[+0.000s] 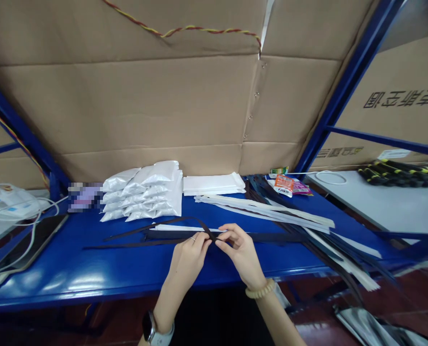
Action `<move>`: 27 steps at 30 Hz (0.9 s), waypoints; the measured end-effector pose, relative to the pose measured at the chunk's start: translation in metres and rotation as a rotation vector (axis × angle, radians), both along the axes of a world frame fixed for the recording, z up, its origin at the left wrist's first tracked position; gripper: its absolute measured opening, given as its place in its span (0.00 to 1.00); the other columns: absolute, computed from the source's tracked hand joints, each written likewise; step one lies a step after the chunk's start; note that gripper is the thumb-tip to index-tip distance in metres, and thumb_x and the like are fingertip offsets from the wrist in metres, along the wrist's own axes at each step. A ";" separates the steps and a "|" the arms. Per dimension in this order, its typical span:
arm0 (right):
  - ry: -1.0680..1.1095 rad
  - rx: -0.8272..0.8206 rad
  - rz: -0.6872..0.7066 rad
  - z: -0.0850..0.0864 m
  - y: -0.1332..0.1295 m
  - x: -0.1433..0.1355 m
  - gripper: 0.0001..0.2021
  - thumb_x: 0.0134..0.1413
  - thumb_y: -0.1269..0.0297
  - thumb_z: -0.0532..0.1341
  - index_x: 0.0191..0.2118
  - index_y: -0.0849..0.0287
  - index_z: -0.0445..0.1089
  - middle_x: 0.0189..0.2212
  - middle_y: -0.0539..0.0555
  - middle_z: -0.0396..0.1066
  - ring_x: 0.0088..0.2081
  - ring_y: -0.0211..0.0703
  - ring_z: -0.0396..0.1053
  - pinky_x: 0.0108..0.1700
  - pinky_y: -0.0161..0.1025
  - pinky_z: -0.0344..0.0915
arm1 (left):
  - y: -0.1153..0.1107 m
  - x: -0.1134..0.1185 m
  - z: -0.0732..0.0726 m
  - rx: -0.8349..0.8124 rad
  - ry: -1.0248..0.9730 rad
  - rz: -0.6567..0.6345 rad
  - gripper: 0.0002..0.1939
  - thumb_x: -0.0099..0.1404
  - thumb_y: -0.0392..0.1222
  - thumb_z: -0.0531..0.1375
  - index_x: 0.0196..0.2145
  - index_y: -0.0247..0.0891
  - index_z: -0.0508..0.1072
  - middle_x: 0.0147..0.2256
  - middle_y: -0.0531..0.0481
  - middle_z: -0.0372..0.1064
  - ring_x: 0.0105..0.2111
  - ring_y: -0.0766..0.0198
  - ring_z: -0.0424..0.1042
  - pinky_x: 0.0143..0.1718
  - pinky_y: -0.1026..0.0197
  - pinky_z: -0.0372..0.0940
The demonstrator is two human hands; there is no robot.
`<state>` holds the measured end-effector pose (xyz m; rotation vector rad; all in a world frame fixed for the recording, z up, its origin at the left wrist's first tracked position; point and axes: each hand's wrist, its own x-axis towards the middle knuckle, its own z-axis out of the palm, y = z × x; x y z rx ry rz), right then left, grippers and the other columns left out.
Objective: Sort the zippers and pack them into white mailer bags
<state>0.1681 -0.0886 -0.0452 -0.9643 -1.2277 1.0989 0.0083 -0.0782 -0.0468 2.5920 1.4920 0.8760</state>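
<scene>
My left hand (pixel 189 258) and my right hand (pixel 243 251) meet near the front middle of the table. Both have fingers pinched on a long, thin dark brown strip (pixel 206 228), which looks like a zipper. It loops up between the fingertips, and its tails trail left across the blue top. The pinched part is small and partly covered by my fingers. Just behind my hands lie a flat dark strip (pixel 275 237) and a white strip (pixel 178 228). To the right is a fanned pile of white strips (pixel 271 210) and dark strips (pixel 338 265).
White sealed packets (pixel 145 190) are stacked at the back left, beside flat white packs (pixel 214 184). Small snack wrappers (pixel 285 184) lie at the back right. A dark tablet-like device (pixel 30 242) and white cables (pixel 33 235) sit left. Cardboard (pixel 156 110) walls the back.
</scene>
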 end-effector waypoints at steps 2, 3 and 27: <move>-0.031 0.019 -0.020 -0.004 0.001 -0.001 0.13 0.49 0.63 0.63 0.41 0.57 0.65 0.27 0.49 0.69 0.34 0.41 0.68 0.43 0.40 0.63 | -0.001 0.001 -0.001 0.061 0.055 0.024 0.11 0.69 0.40 0.47 0.38 0.39 0.68 0.34 0.48 0.72 0.32 0.63 0.72 0.30 0.64 0.61; -0.044 0.029 -0.031 -0.006 0.002 -0.001 0.13 0.49 0.63 0.63 0.42 0.57 0.65 0.27 0.49 0.69 0.34 0.41 0.68 0.42 0.40 0.63 | -0.001 0.001 -0.002 0.088 0.083 0.037 0.11 0.69 0.40 0.47 0.38 0.39 0.68 0.34 0.47 0.72 0.32 0.63 0.72 0.30 0.63 0.61; -0.138 0.122 -0.709 -0.045 0.016 0.153 0.22 0.39 0.59 0.69 0.42 0.59 0.65 0.25 0.50 0.68 0.29 0.41 0.68 0.36 0.42 0.65 | 0.011 -0.116 0.014 -0.039 0.106 0.648 0.12 0.68 0.46 0.47 0.37 0.44 0.68 0.34 0.50 0.69 0.35 0.61 0.66 0.25 0.65 0.50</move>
